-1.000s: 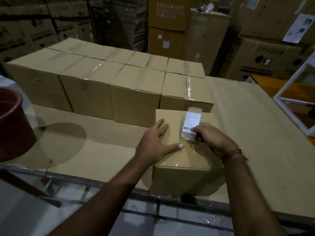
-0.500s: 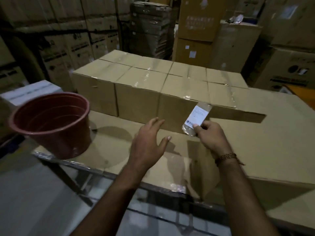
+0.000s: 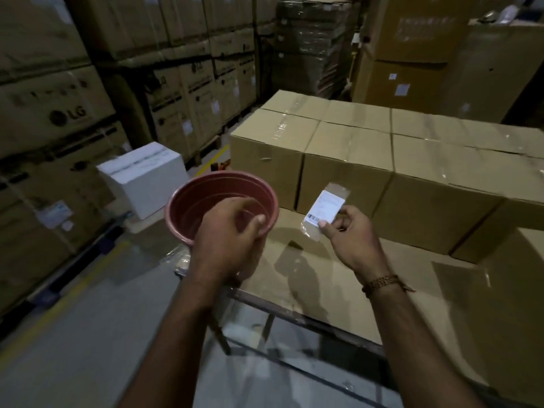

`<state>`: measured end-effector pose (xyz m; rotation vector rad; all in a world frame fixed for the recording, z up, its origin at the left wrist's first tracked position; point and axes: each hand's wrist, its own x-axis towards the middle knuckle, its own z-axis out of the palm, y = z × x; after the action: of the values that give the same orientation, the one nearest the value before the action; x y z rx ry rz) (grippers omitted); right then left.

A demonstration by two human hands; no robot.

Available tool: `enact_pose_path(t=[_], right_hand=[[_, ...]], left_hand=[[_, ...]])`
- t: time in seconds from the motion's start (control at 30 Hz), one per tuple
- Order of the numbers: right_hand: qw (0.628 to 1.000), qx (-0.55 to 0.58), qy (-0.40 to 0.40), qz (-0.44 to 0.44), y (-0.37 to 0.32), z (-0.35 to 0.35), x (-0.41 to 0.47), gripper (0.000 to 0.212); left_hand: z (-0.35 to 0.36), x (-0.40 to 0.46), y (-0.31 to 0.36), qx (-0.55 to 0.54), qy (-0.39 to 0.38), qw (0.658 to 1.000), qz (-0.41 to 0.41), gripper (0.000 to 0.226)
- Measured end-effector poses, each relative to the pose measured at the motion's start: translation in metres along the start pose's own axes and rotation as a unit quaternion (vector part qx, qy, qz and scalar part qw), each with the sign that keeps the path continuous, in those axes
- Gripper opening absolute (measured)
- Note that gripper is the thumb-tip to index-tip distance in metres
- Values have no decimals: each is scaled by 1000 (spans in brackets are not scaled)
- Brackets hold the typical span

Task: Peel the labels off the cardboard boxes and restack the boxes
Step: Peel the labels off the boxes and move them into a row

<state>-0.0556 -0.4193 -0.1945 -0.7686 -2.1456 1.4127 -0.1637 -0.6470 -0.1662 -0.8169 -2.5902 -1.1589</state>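
Observation:
My right hand (image 3: 350, 240) pinches a peeled white barcode label (image 3: 325, 207) with clear tape around its edges, held up in front of the row of taped cardboard boxes (image 3: 347, 172). My left hand (image 3: 226, 234) hovers with loosely curled fingers in front of a red plastic bucket (image 3: 188, 201) and holds nothing. The bucket stands at the left end of the cardboard-covered table (image 3: 323, 278). Another cardboard box (image 3: 515, 260) lies at the near right, partly cut off by the frame edge.
A white box (image 3: 144, 178) sits on the floor left of the table. Tall stacks of printed cartons (image 3: 59, 113) line the left aisle, and more pallets stand behind. The table's metal frame edge (image 3: 294, 319) runs just below my hands.
My view has swung left, bringing the red bucket to the centre. My left hand left the box top and moved over to the bucket. My right hand carried the peeled label leftward.

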Motion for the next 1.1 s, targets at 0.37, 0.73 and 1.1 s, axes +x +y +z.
enact_pose_path(t=[0.37,0.73,1.1], right_hand=[[993,-43,-87,-63,-40,96,61,55],[940,-283,-150,-115,-52,134,77,38],[890,-397,-210,-79,-74,186,74,31]], left_hand=[[-25,63,-73,13,109,983,-146,41],[-20,79,-110,22,103,987,-122,38],[-24,78,-138,29,66,993,-91,40]])
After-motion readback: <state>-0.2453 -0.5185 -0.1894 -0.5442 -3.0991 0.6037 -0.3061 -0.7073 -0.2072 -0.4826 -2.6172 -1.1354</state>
